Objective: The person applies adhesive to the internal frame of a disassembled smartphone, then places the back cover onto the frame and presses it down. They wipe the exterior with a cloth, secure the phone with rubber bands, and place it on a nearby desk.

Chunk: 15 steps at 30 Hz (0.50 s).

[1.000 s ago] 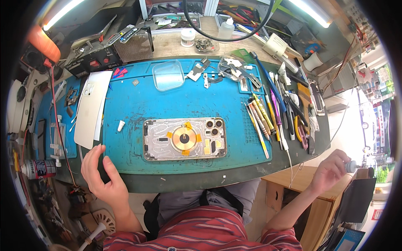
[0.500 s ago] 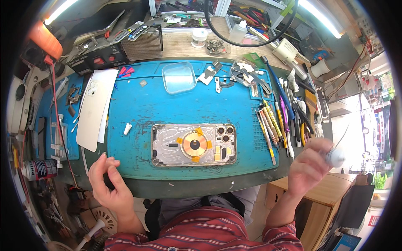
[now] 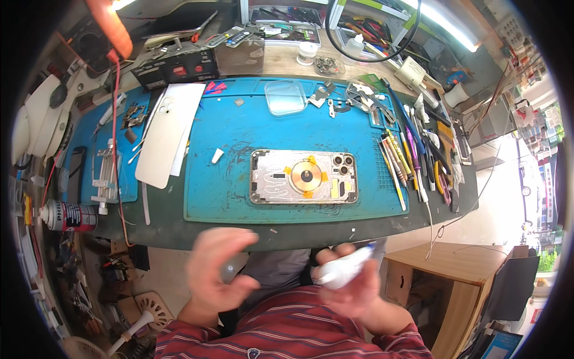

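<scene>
My right hand holds a small white glue bottle or tube with a blue end, low in front of the bench edge. The bottle is tilted and slightly blurred. Facing it, my left hand is empty, its thumb and fingers curved apart and smeared by motion. Beyond both hands, a phone with its back off lies on the blue mat. Its round copper-coloured charging coil is held by orange tape pieces. To the left of the phone rests a small white cap.
A pale phone back cover lies on white paper at left. A clear plastic box and loose phone parts sit at the mat's far side. Several pens and hand tools line the right. A spray can lies at left.
My right hand has brought the white bottle from the far right in toward my body. The left hand has moved right and opened wider. The view has shifted, so the bench appears higher.
</scene>
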Each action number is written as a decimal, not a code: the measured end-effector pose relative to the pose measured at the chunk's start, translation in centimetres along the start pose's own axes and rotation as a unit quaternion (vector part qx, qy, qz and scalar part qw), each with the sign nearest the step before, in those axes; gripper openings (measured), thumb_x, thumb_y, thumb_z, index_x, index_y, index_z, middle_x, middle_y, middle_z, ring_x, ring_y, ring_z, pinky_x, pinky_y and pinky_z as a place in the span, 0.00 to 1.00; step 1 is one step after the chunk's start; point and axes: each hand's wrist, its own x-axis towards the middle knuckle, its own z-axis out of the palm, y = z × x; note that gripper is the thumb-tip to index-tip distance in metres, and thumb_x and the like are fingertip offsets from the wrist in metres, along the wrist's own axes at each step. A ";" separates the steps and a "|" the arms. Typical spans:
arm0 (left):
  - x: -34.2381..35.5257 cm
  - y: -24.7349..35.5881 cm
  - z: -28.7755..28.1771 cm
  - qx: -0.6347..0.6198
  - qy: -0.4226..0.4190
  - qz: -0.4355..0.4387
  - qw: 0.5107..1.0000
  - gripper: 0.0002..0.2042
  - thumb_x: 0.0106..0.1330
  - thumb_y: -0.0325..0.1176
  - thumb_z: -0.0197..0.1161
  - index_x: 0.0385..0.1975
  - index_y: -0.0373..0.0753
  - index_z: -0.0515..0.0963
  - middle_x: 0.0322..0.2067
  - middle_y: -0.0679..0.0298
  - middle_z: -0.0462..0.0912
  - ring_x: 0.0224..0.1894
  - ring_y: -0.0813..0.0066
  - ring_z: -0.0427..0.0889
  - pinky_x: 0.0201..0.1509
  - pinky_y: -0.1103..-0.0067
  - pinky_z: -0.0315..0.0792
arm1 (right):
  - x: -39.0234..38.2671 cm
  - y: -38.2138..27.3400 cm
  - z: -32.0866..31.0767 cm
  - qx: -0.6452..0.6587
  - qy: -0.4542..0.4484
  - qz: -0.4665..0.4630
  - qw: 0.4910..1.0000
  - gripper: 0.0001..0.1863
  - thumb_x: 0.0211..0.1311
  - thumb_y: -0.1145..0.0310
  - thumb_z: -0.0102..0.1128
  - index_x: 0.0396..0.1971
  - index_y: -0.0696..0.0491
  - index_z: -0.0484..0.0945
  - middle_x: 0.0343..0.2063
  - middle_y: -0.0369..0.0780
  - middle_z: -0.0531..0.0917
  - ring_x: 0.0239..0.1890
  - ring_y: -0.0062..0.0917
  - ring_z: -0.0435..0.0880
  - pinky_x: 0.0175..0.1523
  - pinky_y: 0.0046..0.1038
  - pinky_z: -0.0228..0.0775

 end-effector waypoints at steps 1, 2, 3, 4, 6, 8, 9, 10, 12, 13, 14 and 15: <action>0.0 0.4 0.6 -0.076 -0.055 -0.008 0.996 0.31 0.63 0.48 0.73 0.59 0.31 0.75 0.52 0.50 0.83 0.54 0.53 0.82 0.60 0.64 0.73 | -0.1 1.9 -0.3 -0.014 0.022 0.026 0.999 0.28 0.64 0.44 0.66 0.59 0.41 0.74 0.53 0.34 0.74 0.56 0.30 0.75 0.43 0.26 0.74; -0.1 0.9 1.2 -0.147 -0.109 -0.019 0.983 0.35 0.61 0.49 0.74 0.61 0.31 0.73 0.54 0.48 0.82 0.58 0.52 0.80 0.62 0.63 0.72 | -0.2 3.7 -0.5 -0.025 0.044 0.055 0.997 0.30 0.64 0.41 0.64 0.61 0.42 0.73 0.58 0.35 0.75 0.62 0.29 0.74 0.58 0.35 0.74; -0.7 1.0 1.9 -0.172 -0.113 -0.008 0.979 0.37 0.60 0.49 0.75 0.63 0.31 0.71 0.56 0.48 0.81 0.61 0.50 0.78 0.63 0.62 0.72 | 0.6 4.7 0.1 -0.027 0.027 0.101 0.994 0.32 0.64 0.42 0.65 0.62 0.44 0.71 0.59 0.35 0.75 0.63 0.30 0.74 0.61 0.36 0.72; -1.5 1.0 2.5 -0.197 -0.117 0.003 0.973 0.39 0.59 0.49 0.76 0.64 0.30 0.70 0.58 0.48 0.79 0.64 0.49 0.76 0.64 0.62 0.71 | 1.3 5.7 0.7 -0.029 0.011 0.148 0.989 0.34 0.64 0.42 0.65 0.63 0.46 0.70 0.60 0.34 0.76 0.65 0.30 0.73 0.64 0.38 0.69; -2.7 1.3 2.4 -0.242 -0.078 -0.029 0.967 0.34 0.60 0.48 0.75 0.60 0.30 0.74 0.55 0.49 0.82 0.62 0.48 0.78 0.65 0.61 0.70 | 1.7 8.2 0.4 -0.043 0.048 0.136 0.989 0.38 0.62 0.41 0.67 0.65 0.48 0.69 0.59 0.34 0.76 0.64 0.31 0.74 0.63 0.37 0.69; -3.7 1.1 1.3 -0.272 -0.050 -0.041 0.960 0.31 0.61 0.48 0.74 0.57 0.30 0.76 0.53 0.50 0.84 0.60 0.49 0.80 0.65 0.61 0.70 | 2.1 8.9 1.2 -0.064 0.024 0.169 0.983 0.32 0.65 0.51 0.68 0.64 0.49 0.70 0.57 0.36 0.76 0.58 0.25 0.75 0.63 0.33 0.68; -4.0 1.1 1.0 -0.289 0.008 -0.050 0.956 0.28 0.63 0.51 0.72 0.51 0.32 0.80 0.48 0.52 0.86 0.57 0.50 0.83 0.64 0.60 0.71 | 2.3 8.9 1.5 -0.120 -0.005 0.185 0.975 0.30 0.67 0.55 0.68 0.64 0.50 0.70 0.57 0.36 0.76 0.57 0.23 0.75 0.63 0.31 0.68; -4.6 1.1 -0.2 -0.347 0.065 -0.118 0.928 0.29 0.63 0.57 0.70 0.47 0.34 0.81 0.46 0.54 0.86 0.54 0.53 0.84 0.63 0.59 0.73 | 2.7 8.8 2.1 -0.176 -0.034 0.201 0.963 0.28 0.68 0.59 0.67 0.63 0.51 0.70 0.56 0.37 0.76 0.55 0.21 0.76 0.63 0.30 0.68; -4.3 1.4 -3.0 -0.333 0.214 -0.093 0.914 0.34 0.66 0.61 0.65 0.57 0.35 0.69 0.41 0.60 0.81 0.49 0.60 0.82 0.64 0.56 0.71 | 3.7 7.9 4.1 -0.349 -0.089 0.319 0.877 0.21 0.69 0.71 0.64 0.60 0.56 0.73 0.49 0.36 0.79 0.48 0.18 0.78 0.55 0.24 0.72; -4.1 1.2 -4.5 -0.353 0.257 -0.074 0.896 0.31 0.71 0.58 0.59 0.58 0.37 0.63 0.38 0.64 0.75 0.44 0.66 0.79 0.65 0.58 0.69 | 4.4 6.8 6.1 -0.476 -0.140 0.305 0.813 0.19 0.67 0.70 0.66 0.55 0.57 0.75 0.47 0.37 0.80 0.47 0.20 0.79 0.51 0.25 0.74; -3.6 1.5 -5.7 -0.369 0.328 -0.032 0.869 0.25 0.74 0.53 0.56 0.56 0.37 0.64 0.34 0.66 0.70 0.38 0.72 0.72 0.56 0.65 0.71 | 5.5 5.7 8.0 -0.593 -0.187 0.282 0.731 0.17 0.65 0.69 0.67 0.51 0.58 0.78 0.45 0.38 0.81 0.46 0.23 0.81 0.47 0.25 0.76; -3.7 1.3 -7.5 -0.424 0.348 0.035 0.835 0.20 0.77 0.43 0.54 0.55 0.33 0.65 0.32 0.65 0.64 0.34 0.74 0.64 0.45 0.71 0.64 | 6.4 5.3 8.0 -0.728 -0.231 0.108 0.636 0.15 0.63 0.71 0.66 0.49 0.57 0.79 0.44 0.38 0.81 0.46 0.25 0.81 0.48 0.26 0.75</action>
